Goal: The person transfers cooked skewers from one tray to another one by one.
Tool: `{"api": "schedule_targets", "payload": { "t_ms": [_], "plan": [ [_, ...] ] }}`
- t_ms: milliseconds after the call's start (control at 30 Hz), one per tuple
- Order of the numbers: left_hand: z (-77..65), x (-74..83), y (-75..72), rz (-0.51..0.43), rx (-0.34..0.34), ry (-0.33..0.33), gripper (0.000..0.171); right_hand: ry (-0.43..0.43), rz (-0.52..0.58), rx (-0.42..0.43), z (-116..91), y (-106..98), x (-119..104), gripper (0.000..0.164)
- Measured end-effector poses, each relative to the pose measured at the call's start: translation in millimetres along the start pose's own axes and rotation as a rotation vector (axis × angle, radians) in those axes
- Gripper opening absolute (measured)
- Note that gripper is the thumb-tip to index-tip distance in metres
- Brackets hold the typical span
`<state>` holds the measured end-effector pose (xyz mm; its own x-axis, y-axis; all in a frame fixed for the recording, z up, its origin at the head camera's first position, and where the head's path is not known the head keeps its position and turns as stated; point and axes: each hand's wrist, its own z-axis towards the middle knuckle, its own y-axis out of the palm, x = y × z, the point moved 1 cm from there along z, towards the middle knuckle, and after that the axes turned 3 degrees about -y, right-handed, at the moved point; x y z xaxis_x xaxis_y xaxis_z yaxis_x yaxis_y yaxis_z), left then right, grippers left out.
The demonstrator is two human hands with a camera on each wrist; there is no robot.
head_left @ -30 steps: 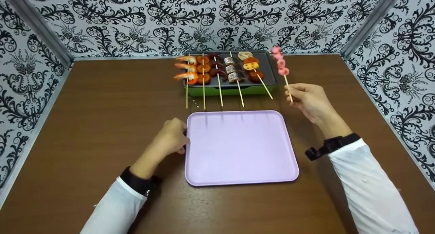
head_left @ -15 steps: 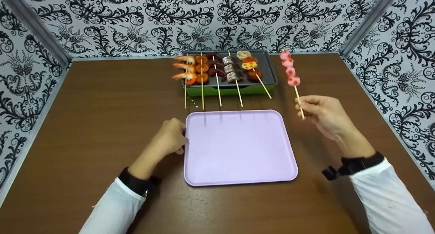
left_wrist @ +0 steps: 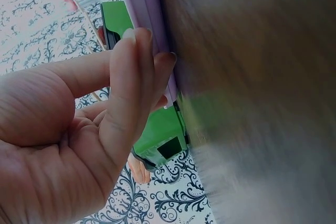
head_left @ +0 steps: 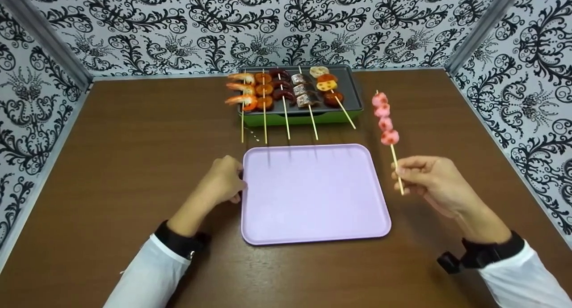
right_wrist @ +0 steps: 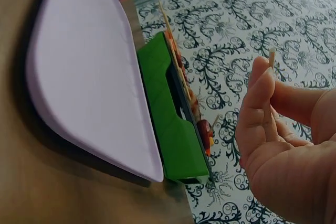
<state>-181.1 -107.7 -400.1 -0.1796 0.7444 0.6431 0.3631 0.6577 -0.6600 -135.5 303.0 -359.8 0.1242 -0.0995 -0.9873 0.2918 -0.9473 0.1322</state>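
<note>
Currently, the right hand (head_left: 432, 183) pinches a pink-laden wooden skewer (head_left: 385, 124); the left hand (head_left: 224, 179) pinches a rectangular lilac tray (head_left: 315, 196).

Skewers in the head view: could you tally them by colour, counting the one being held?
Orange-and-white shrimp-like skewer: 1
Orange round-slice skewer: 1
Dark red skewer: 1
Silvery-grey skewer: 1
Mixed-colour skewer: 1
Pink skewer, in the right hand: 1
Total: 6

In the right wrist view, the right grip (right_wrist: 283, 150) hides most of the pink skewer (head_left: 385, 124); the left wrist view blurs the bench (left_wrist: 252, 103) and crops the tray (left_wrist: 143, 3) at the top.
</note>
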Motion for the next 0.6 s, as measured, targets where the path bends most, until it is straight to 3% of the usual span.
{"api": "schedule_targets", "payload": {
  "t_ms": [100, 467, 600],
  "plan": [
    [-0.8, 0.0, -0.2, 0.002, -0.001, 0.003, 0.014, 0.056, -0.081, 0.002, -9, 6, 5, 0.016],
    [0.5, -1.3, 0.3, 0.003, 0.005, 0.008, 0.022, 0.175, -0.168, -0.049, -28, 18, 32, 0.019],
    [0.9, -1.9, -0.1, 0.004, 0.011, 0.011, 0.022, 0.205, -0.207, -0.069, -32, 21, 43, 0.03]
  ]
}}
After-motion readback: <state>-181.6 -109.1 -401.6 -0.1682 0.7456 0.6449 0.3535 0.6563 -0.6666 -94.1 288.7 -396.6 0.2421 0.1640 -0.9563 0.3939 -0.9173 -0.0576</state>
